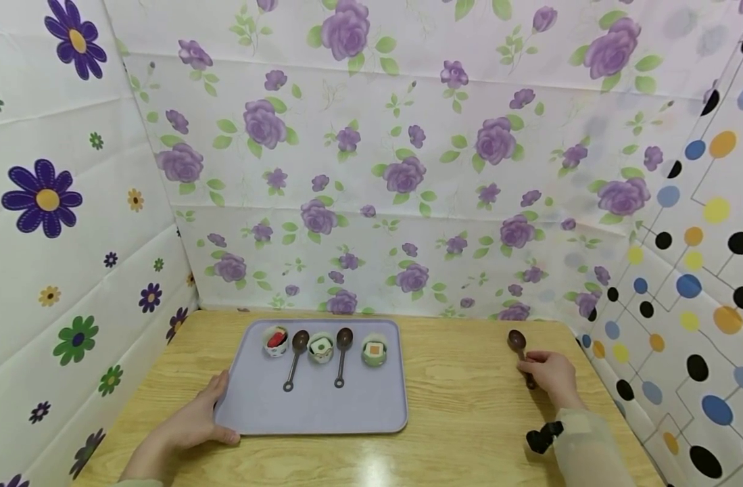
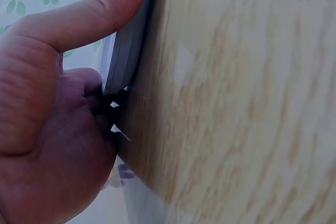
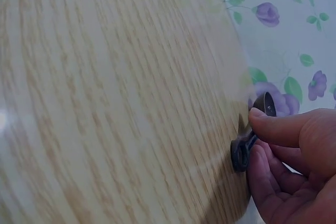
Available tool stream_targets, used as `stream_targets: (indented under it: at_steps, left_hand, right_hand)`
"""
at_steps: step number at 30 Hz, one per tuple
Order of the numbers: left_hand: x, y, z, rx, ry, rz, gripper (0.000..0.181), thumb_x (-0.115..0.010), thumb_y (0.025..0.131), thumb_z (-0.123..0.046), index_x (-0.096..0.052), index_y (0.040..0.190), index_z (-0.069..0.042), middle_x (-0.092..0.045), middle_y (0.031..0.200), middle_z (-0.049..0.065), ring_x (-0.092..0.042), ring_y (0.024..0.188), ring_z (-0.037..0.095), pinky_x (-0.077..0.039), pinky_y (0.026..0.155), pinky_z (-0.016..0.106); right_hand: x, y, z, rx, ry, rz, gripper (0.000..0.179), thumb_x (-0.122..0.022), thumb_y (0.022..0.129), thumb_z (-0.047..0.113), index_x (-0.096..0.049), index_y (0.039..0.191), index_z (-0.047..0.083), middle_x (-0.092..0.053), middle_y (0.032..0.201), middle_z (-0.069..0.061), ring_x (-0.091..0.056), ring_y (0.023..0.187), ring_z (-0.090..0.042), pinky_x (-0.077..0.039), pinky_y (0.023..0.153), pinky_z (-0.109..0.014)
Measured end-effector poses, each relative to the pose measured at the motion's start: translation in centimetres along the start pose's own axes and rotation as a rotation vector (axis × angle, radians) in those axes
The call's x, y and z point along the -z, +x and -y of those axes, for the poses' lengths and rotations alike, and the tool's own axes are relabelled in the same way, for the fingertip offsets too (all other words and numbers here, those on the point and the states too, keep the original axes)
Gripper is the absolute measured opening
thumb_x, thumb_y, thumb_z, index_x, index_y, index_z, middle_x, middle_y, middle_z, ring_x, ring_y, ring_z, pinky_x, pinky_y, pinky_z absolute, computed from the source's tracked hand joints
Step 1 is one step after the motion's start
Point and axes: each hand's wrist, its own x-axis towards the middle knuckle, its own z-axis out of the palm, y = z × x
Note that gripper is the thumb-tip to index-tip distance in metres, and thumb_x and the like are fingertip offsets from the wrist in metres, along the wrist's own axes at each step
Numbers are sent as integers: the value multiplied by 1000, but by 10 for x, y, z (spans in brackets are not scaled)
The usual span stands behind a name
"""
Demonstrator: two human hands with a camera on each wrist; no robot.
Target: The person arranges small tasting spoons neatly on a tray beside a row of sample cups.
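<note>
My left hand [image 1: 191, 416] holds the front left corner of a lavender tray [image 1: 310, 416], thumb along the front edge and fingers at the left side. In the left wrist view the thumb [image 2: 89, 17] lies against the tray's rim [image 2: 123, 51]. On the tray are three small cups: one with a red piece [image 1: 276, 341], one with a white-and-green piece [image 1: 320, 348], one with an orange-centred piece [image 1: 374, 350]. Two brown spoons [image 1: 295, 360] [image 1: 342, 357] lie between them. At the right, my right hand [image 1: 550, 375] pinches the handle of a third brown spoon [image 1: 517, 341], bowl pointing away.
The wooden table [image 1: 462, 406] spans between tray and right hand. Its back edge meets a rose-printed sheet [image 1: 377, 257]. Flower-printed cloth [image 1: 73, 270] hangs at the left, dotted cloth [image 1: 693, 325] at the right. A black clip-like piece [image 1: 543, 437] sits at my right wrist.
</note>
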Motion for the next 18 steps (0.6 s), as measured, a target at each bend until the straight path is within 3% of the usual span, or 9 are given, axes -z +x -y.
stream_targets:
  at_steps: [4, 13, 18]
  left_hand:
    - [-1, 0, 0, 3, 2, -3, 146, -100, 70, -35, 0, 165, 13, 5, 167, 44, 3, 153, 65, -2, 120, 77]
    - [1, -1, -3, 4, -1, 4, 143, -99, 73, -32, 1, 164, 13, 6, 166, 45, 4, 152, 65, -2, 120, 77]
    - [1, -1, -2, 9, -11, 14, 143, -99, 73, -33, 2, 165, 12, 7, 167, 43, 5, 153, 64, -1, 120, 77]
  right_hand:
    - [-1, -2, 0, 12, -3, -19, 48, -80, 96, 22, -70, 133, -8, -75, 122, -24, -70, 104, -41, -61, 74, -40]
    - [-1, -4, 4, 28, -37, -46, 40, -80, 95, 17, -74, 126, -8, -78, 110, -21, -71, 88, -31, -56, 62, -30]
    - [-1, -3, 3, 24, -33, -43, 39, -79, 96, 17, -74, 126, -8, -78, 112, -22, -71, 91, -33, -58, 63, -31]
